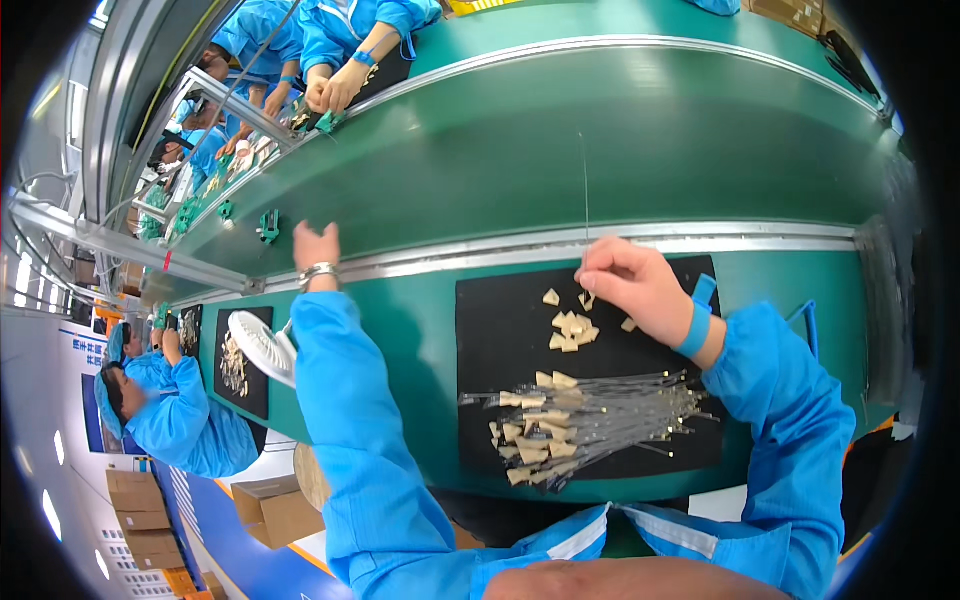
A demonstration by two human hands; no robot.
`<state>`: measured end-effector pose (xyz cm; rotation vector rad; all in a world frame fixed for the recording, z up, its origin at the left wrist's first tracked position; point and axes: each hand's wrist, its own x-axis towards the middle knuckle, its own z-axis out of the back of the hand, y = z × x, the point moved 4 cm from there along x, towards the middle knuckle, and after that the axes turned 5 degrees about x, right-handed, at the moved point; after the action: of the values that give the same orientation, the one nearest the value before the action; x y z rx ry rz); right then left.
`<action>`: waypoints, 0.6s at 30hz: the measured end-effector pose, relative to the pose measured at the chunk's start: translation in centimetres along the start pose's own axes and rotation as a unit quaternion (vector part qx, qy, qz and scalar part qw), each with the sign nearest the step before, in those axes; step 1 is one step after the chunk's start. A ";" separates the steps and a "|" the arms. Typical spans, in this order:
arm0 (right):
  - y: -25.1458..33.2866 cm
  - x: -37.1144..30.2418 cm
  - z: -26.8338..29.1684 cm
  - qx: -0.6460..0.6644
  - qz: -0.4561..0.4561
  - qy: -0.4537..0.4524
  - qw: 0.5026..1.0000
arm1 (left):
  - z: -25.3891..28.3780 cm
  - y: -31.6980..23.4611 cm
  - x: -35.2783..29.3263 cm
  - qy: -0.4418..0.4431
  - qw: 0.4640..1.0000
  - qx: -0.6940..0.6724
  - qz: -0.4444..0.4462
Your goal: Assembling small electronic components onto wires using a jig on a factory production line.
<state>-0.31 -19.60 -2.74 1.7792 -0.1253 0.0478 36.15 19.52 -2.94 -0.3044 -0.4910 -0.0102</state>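
The right hand point(640, 295) is closed to a pinch, thumb against the fingers, grasping a thin strand point(585, 185) that rises nearly straight over the metal rail point(440, 259) and across the green belt point(700, 150). Whether the fingertips also hold a cream piece at the strand's lower end is too small to tell. The left hand point(316, 246) reaches over the belt with thumb and fingers spread and nothing visible between them; a green fixture point(268, 227) lies near it on the belt. A blue strap point(696, 322) circles the right wrist, a metal band point(318, 273) the left. Below the right hand, loose cream wedges point(570, 330) lie clustered on a black mat point(490, 330). Nearer the body on the same mat lies a bundle of clear strands point(640, 410), with cream pieces among their left ends. A white fan point(262, 345) stands beside the left sleeve. Beyond it sits a co-worker point(185, 420) in blue. Blue lettering point(88, 345) shows sideways on the white wall at far left.
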 end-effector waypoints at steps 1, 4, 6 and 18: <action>-0.4 -0.3 0.8 -0.010 -0.002 -0.013 1.000 | -1.5 0.1 0.5 0.014 0.997 0.056 0.058; -0.4 -0.6 0.8 -0.022 0.028 -0.037 0.999 | -2.8 3.5 3.3 0.012 0.975 0.135 0.178; 0.3 -0.4 0.7 -0.064 0.036 -0.031 0.997 | -3.2 6.4 5.5 -0.023 0.976 0.110 0.189; 1.0 0.5 1.4 -0.079 0.027 -0.005 0.996 | -6.5 12.5 14.4 -0.002 0.995 0.092 0.033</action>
<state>0.05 -21.19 -2.04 1.6180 -0.1805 0.0666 52.86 30.51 -5.27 -0.1395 -0.4816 0.1000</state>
